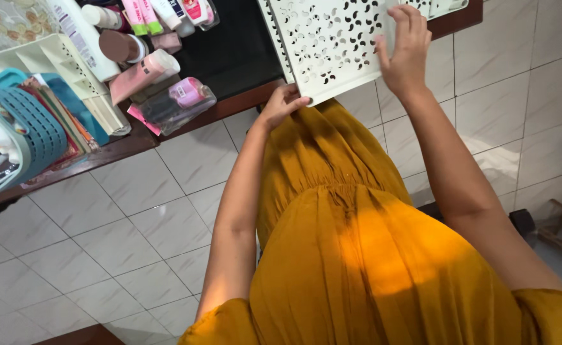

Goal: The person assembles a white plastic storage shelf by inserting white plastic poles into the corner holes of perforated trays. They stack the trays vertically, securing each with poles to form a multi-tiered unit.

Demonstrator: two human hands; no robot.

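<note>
**Both hands on a pierced white panel at the edge of the surface**

The left hand (282,103) grips the near lower corner of a flat white plastic panel (329,41), fingers curled over its edge. The right hand (405,51) lies on the panel's face, fingers together and pressed flat along its right side. The panel is rigid and smooth, cut through with small curved, leaf-like openings, and it rests tilted on the dark wooden surface (226,105), its lower corner jutting past the edge above the person's mustard-yellow pleated dress (345,243).

Left of the panel the surface is crowded. A clear soft pouch (178,102) with pink contents lies at the edge, beside a pale pink tube (141,73) lying on its side. Behind them stand tubes with pink and green caps (141,16) and a tall white bottle (79,35). Further left a white slotted plastic part (54,64) leans against a blue woven-pattern plastic basket (22,124). The floor is glossy pale square tiles (134,243).
</note>
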